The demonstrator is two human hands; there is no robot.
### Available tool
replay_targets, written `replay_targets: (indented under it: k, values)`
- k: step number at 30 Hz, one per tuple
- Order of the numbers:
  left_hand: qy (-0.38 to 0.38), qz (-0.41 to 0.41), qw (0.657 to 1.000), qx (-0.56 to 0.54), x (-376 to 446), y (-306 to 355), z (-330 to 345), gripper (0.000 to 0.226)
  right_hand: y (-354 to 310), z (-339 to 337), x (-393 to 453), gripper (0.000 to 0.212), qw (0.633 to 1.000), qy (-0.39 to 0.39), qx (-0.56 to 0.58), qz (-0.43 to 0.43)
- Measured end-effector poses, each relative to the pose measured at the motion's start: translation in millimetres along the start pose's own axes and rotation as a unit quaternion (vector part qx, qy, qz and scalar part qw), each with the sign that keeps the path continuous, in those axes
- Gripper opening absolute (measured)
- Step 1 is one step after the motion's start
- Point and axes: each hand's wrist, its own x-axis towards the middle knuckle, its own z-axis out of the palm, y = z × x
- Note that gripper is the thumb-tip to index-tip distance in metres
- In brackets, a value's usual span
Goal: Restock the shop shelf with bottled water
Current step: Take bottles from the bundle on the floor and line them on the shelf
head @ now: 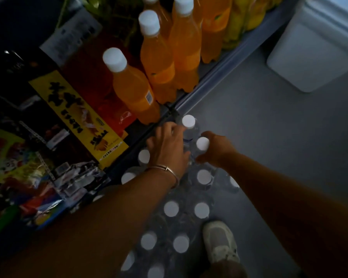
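On the grey floor (269, 137), left hand (169, 145) and right hand (215, 149) each grip a clear water bottle (189, 127).

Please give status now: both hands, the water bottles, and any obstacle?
Left hand and right hand each grip a clear white-capped water bottle above the floor pack. Not yet shelved. Orange drink bottles crowd the shelf edge.

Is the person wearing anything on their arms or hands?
Both forearms are bare, with no sleeves and no gloves in view. The left hand has a thin metal bangle round its wrist. The right hand shows nothing on its wrist or fingers.
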Motion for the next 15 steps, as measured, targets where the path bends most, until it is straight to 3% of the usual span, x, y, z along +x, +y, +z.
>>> replay_targets:
  k: [10, 15]
  values:
    - [-0.034, 0.013, 0.999, 0.022, -18, 10, -31, 0.047, -4, -41, -42, 0.04, 0.997, 0.047, 0.019, -0.053]
    - [-0.067, 0.028, 0.997, 0.015, -44, 34, -103, 0.054, -40, -109, -113, 0.051, 0.991, 0.055, 0.025, -0.118]
